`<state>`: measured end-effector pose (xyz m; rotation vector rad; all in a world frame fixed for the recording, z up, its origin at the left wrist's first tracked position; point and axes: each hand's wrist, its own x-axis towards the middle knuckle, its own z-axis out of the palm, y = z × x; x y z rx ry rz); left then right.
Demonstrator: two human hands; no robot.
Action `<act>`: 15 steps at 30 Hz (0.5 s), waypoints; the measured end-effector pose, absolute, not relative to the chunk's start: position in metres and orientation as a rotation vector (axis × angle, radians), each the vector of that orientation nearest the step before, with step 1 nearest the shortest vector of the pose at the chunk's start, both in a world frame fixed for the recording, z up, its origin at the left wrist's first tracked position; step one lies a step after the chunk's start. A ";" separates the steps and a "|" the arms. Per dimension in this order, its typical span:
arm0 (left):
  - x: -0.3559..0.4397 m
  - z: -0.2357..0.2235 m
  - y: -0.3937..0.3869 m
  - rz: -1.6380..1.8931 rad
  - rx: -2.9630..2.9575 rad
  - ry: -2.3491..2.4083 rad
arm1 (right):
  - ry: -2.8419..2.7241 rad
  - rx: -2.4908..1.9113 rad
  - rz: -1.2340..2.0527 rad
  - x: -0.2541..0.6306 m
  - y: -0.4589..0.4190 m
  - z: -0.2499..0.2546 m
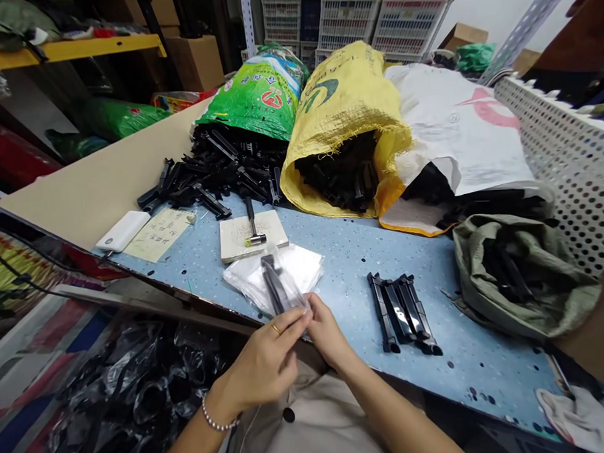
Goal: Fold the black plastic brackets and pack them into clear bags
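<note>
My left hand (268, 356), with a ring and a beaded bracelet, pinches the near edge of a clear plastic bag (295, 290). A long black part (274, 284) lies inside the bag, pointing away from me. My right hand (328, 331) grips the same edge from the right, its fingertips against those of the left. Beneath the bag spreads a stack of clear bags (244, 274). Just behind is a pale block (232, 239) with a small hammer (253, 225) on it. Several black parts (403, 312) lie side by side to the right.
A green sack (256, 91), a yellow sack (346, 97) and a white sack (452, 126) stand along the back, with loose black parts (219, 166) spilling out. An olive cloth bag (529, 276) sits at right. Below the blue table's left edge are plastic-wrapped black items (139, 387).
</note>
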<state>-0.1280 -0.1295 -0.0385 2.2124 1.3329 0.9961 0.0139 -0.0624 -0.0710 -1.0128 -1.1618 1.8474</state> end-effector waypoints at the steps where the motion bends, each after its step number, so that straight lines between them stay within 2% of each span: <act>1: -0.127 -0.034 -0.134 0.968 2.230 1.366 | -1.275 -0.987 1.788 0.013 -0.066 -0.067; 6: -0.169 0.004 -0.178 0.814 1.989 1.561 | -1.844 -0.841 1.883 0.048 -0.065 -0.034; 7: -0.187 0.008 -0.188 0.715 1.905 1.584 | -1.989 -0.942 1.760 0.064 -0.059 -0.027; 9: -0.227 0.004 -0.204 0.520 1.720 1.633 | -2.245 -1.336 1.235 0.099 -0.044 -0.021; 12: -0.282 -0.037 -0.212 0.299 1.453 1.873 | -2.455 -1.949 0.414 0.146 -0.024 -0.026; 15: -0.319 -0.094 -0.209 0.152 1.317 2.284 | -2.602 -2.126 0.117 0.174 -0.017 -0.040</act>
